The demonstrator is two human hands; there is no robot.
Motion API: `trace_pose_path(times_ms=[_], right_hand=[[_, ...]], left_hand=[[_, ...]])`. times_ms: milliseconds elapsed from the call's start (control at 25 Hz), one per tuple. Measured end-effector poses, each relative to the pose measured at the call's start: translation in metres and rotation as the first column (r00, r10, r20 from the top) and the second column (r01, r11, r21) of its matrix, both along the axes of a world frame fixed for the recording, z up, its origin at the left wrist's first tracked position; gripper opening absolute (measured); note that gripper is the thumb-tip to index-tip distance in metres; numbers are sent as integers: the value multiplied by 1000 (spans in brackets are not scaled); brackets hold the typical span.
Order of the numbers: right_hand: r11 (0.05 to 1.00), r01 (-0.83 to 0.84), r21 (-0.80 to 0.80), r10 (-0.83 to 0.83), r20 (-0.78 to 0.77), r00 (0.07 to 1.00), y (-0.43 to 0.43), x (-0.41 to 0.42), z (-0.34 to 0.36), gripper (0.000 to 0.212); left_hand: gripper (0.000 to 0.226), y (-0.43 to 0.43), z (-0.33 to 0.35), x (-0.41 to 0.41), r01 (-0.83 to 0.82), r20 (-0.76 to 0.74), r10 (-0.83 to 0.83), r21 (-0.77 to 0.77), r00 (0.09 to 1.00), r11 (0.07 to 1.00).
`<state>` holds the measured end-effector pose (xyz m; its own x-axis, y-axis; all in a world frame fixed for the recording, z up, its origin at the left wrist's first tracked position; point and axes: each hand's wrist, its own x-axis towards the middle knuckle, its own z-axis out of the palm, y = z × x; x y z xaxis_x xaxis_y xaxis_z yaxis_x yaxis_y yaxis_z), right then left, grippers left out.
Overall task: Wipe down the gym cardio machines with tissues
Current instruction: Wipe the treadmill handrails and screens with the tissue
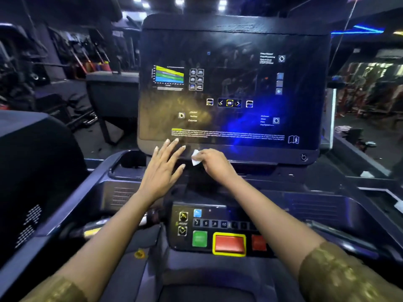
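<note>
A treadmill's large dark console screen (235, 88) fills the middle of the view, dusty and smeared, with icons and a coloured chart printed on it. My right hand (212, 161) grips a small white tissue (195, 157) just below the screen's bottom edge. To its left, my left hand (162, 168) is spread with straight fingers, the fingertips at the screen's lower left edge. Below both forearms lies the control panel (220, 232) with a green button, a yellow-framed red stop button and a row of number keys.
A neighbouring machine's dark housing (32, 171) rises at the left. Another machine's console (113, 88) stands behind on the left. Gym racks and red equipment (370, 94) show in a mirror at the right. The treadmill's side tray (327, 205) stretches to the right.
</note>
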<state>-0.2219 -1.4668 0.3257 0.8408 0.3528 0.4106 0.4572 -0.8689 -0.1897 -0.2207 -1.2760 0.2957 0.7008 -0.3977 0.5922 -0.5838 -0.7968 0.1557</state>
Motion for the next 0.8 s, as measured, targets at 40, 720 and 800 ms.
trace_pose_path(times_ms=[40, 720, 800], right_hand=[[996, -12, 88, 10, 21, 1000, 6, 0, 2, 39], [676, 401, 618, -571, 95, 815, 31, -177, -67, 41], [739, 351, 576, -536, 186, 824, 50, -172, -72, 37]], left_hand=[[64, 6, 1, -11, 32, -53, -34, -38, 998, 999], [117, 49, -74, -96, 270, -178, -250, 97, 952, 958], [117, 49, -74, -95, 265, -172, -249, 77, 953, 961]])
